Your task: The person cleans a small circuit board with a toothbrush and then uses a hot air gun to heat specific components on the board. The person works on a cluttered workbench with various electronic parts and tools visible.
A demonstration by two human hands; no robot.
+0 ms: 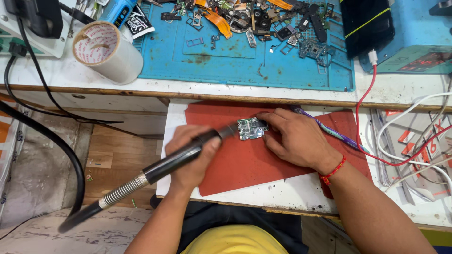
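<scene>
Left grip (pixel 190 157) tight around hot-air wand (pixel 179 160)

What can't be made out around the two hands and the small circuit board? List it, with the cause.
- Nozzle tip of the black hot-air tool: blurred, head view; contact with the circuit board unclear.
- Board's right edge: covered by the right hand fingers.
- Board components: too small to tell.
- Left hand palm-side grip: hidden by the hand's back.
- Purple tool: near end behind the right hand.
- Red mat: right corner under the forearm.
</scene>
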